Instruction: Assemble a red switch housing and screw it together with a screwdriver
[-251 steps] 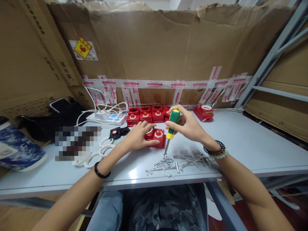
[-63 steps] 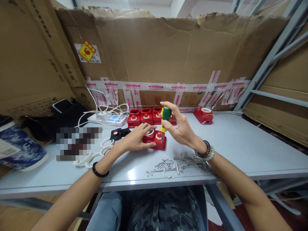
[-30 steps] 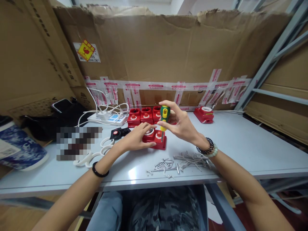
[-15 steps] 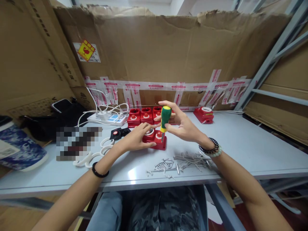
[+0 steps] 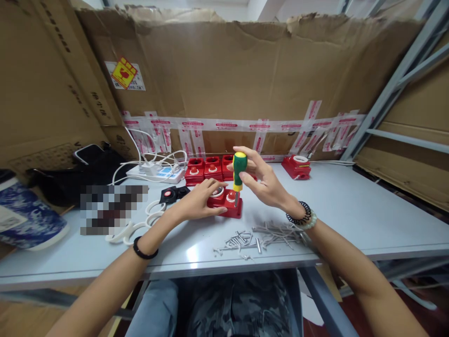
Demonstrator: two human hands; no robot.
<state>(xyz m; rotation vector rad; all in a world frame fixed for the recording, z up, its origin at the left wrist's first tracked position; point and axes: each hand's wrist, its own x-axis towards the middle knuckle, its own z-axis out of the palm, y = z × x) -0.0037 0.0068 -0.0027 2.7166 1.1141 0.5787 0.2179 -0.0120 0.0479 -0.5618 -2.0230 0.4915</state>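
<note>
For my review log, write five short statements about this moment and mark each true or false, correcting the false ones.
1. The right hand holds a screwdriver with a green and yellow handle. True.
2. The screwdriver's blade points up at the ceiling. False: it points down, at the nearest red unit.
3. The left hand is touching that nearest red unit. True.
4. Loose screws lie on the table, nearer its front edge than the red unit does. True.
5. No cup is in view. False: a blue and white cup is at the picture's left edge.
</note>
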